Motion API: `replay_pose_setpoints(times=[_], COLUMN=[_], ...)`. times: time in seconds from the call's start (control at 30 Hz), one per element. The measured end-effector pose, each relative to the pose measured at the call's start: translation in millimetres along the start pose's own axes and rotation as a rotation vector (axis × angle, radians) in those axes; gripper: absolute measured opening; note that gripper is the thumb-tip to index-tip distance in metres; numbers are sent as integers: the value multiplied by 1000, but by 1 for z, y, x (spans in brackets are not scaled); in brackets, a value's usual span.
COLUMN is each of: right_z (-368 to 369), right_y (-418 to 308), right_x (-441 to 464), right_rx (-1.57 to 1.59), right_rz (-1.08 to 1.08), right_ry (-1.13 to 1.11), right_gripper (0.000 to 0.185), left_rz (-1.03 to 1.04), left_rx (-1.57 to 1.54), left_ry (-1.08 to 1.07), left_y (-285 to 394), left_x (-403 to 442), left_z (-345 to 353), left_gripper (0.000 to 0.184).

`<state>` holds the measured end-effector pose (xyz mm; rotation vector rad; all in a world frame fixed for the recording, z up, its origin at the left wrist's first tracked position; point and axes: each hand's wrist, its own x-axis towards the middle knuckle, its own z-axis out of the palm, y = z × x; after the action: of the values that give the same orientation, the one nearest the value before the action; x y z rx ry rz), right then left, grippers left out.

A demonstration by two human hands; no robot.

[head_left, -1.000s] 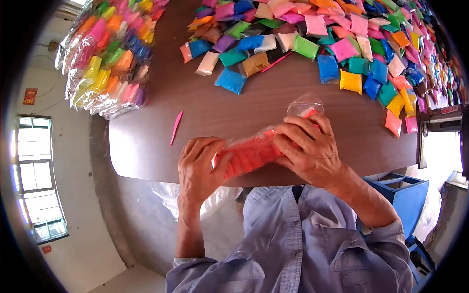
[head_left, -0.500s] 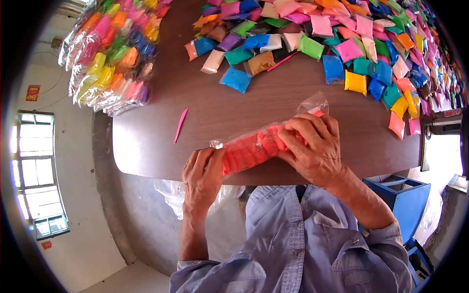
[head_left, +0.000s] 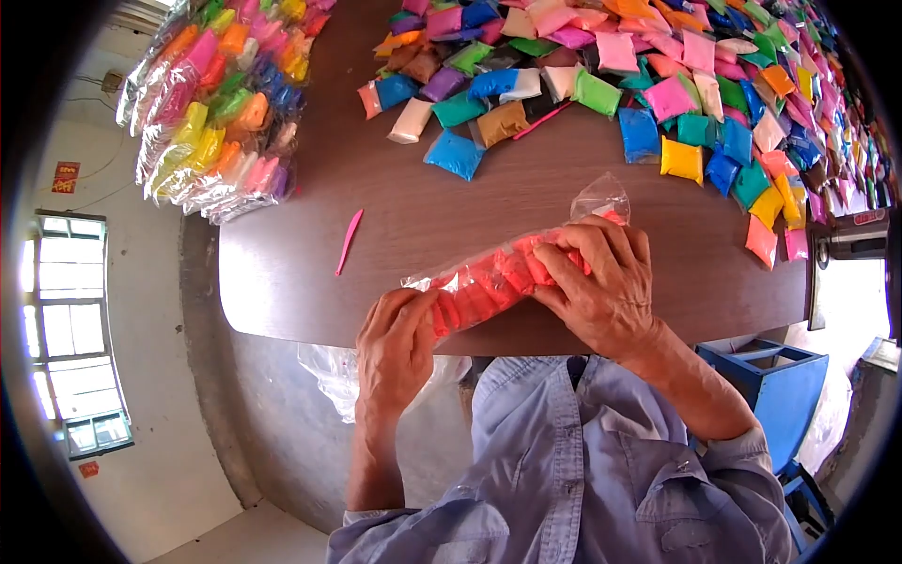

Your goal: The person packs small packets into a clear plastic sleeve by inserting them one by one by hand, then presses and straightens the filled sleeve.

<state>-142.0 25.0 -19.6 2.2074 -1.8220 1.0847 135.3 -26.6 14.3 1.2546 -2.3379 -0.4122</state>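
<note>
A long clear plastic bag [head_left: 487, 287] packed with red packets is held above the front of the brown table. My left hand [head_left: 395, 343] is closed on its left end, the thumb lying along the plastic. On the right part of the bag, my right hand [head_left: 601, 277] has its fingers and thumb wrapped round it. A loose flap of clear plastic sticks up beyond my right fingers. The bag slopes upward to the right. To the left of it lies a thin pink plastic tool [head_left: 349, 242].
Filled clear bags of coloured packets [head_left: 225, 113] are stacked at the back left. Loose coloured packets [head_left: 672, 99] cover the back right of the table [head_left: 310, 179], with another pink tool [head_left: 542, 121] among them. A blue stand [head_left: 766, 385] stands at the right.
My left hand has shifted slightly to the right, and the bag's left part looks a little more bent and crinkled. My right hand keeps its hold, moving only slightly.
</note>
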Motion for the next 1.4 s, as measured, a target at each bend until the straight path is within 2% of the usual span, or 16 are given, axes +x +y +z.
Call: replay_pose_setpoints(times=[0.1,0.23,0.3,0.33,0.4,0.43,0.5,0.73,0.8,0.93,1.07,1.17,1.23,1.27,1.33,1.4], right_z=[0,0,1,2,3,4,5,-8,-17,-24,-19,-16,-14,-13,-12,-11], right_y=[0,1,2,2,2,2,3,5,9,25,42,43,43,43,42,42], right_x=[0,0,1,1,1,0,0,5,9,19,18,19,18,18,17,17], right_rx=[6,9,12,15,16,12,10,48,40,114,111,111,115,120,119,118], right_rz=[-3,-14,-15,-15,-11,-5,5,-13,-15,-119,-231,-247,-235,-226,-229,-232], right_ry=[0,6,11,17,26,32,32,-38,-83,-81,-138,-131,-123,-115,-106,-97], right_gripper=[50,49,48,47,47,47,47,51,54,51,43,38,39,40,39,37], left_rz=[-116,-93,-2,-3,-21,-17,-97,-216,-60,62,57,5,-39,-40,56,84], left_rx=[-122,-15,177,179,138,139,113,27,172,372,237,191,234,234,327,359], left_ry=[26,4,57,56,24,22,-19,14,33,16,-3,-28,-39,-39,-113,-121], left_y=[0,2,2,4,6,7,9,2,2,10,2,3,9,13,22,24], left_x=[-5,-4,-3,-1,4,4,1,-10,-7,1,-1,-1,2,4,10,12], left_z=[4,3,7,8,11,12,14,26,22,13,15,16,14,12,8,9], left_gripper=[20,26,41,41,57,57,70,62,57,54,52,59,72,72,82,83])
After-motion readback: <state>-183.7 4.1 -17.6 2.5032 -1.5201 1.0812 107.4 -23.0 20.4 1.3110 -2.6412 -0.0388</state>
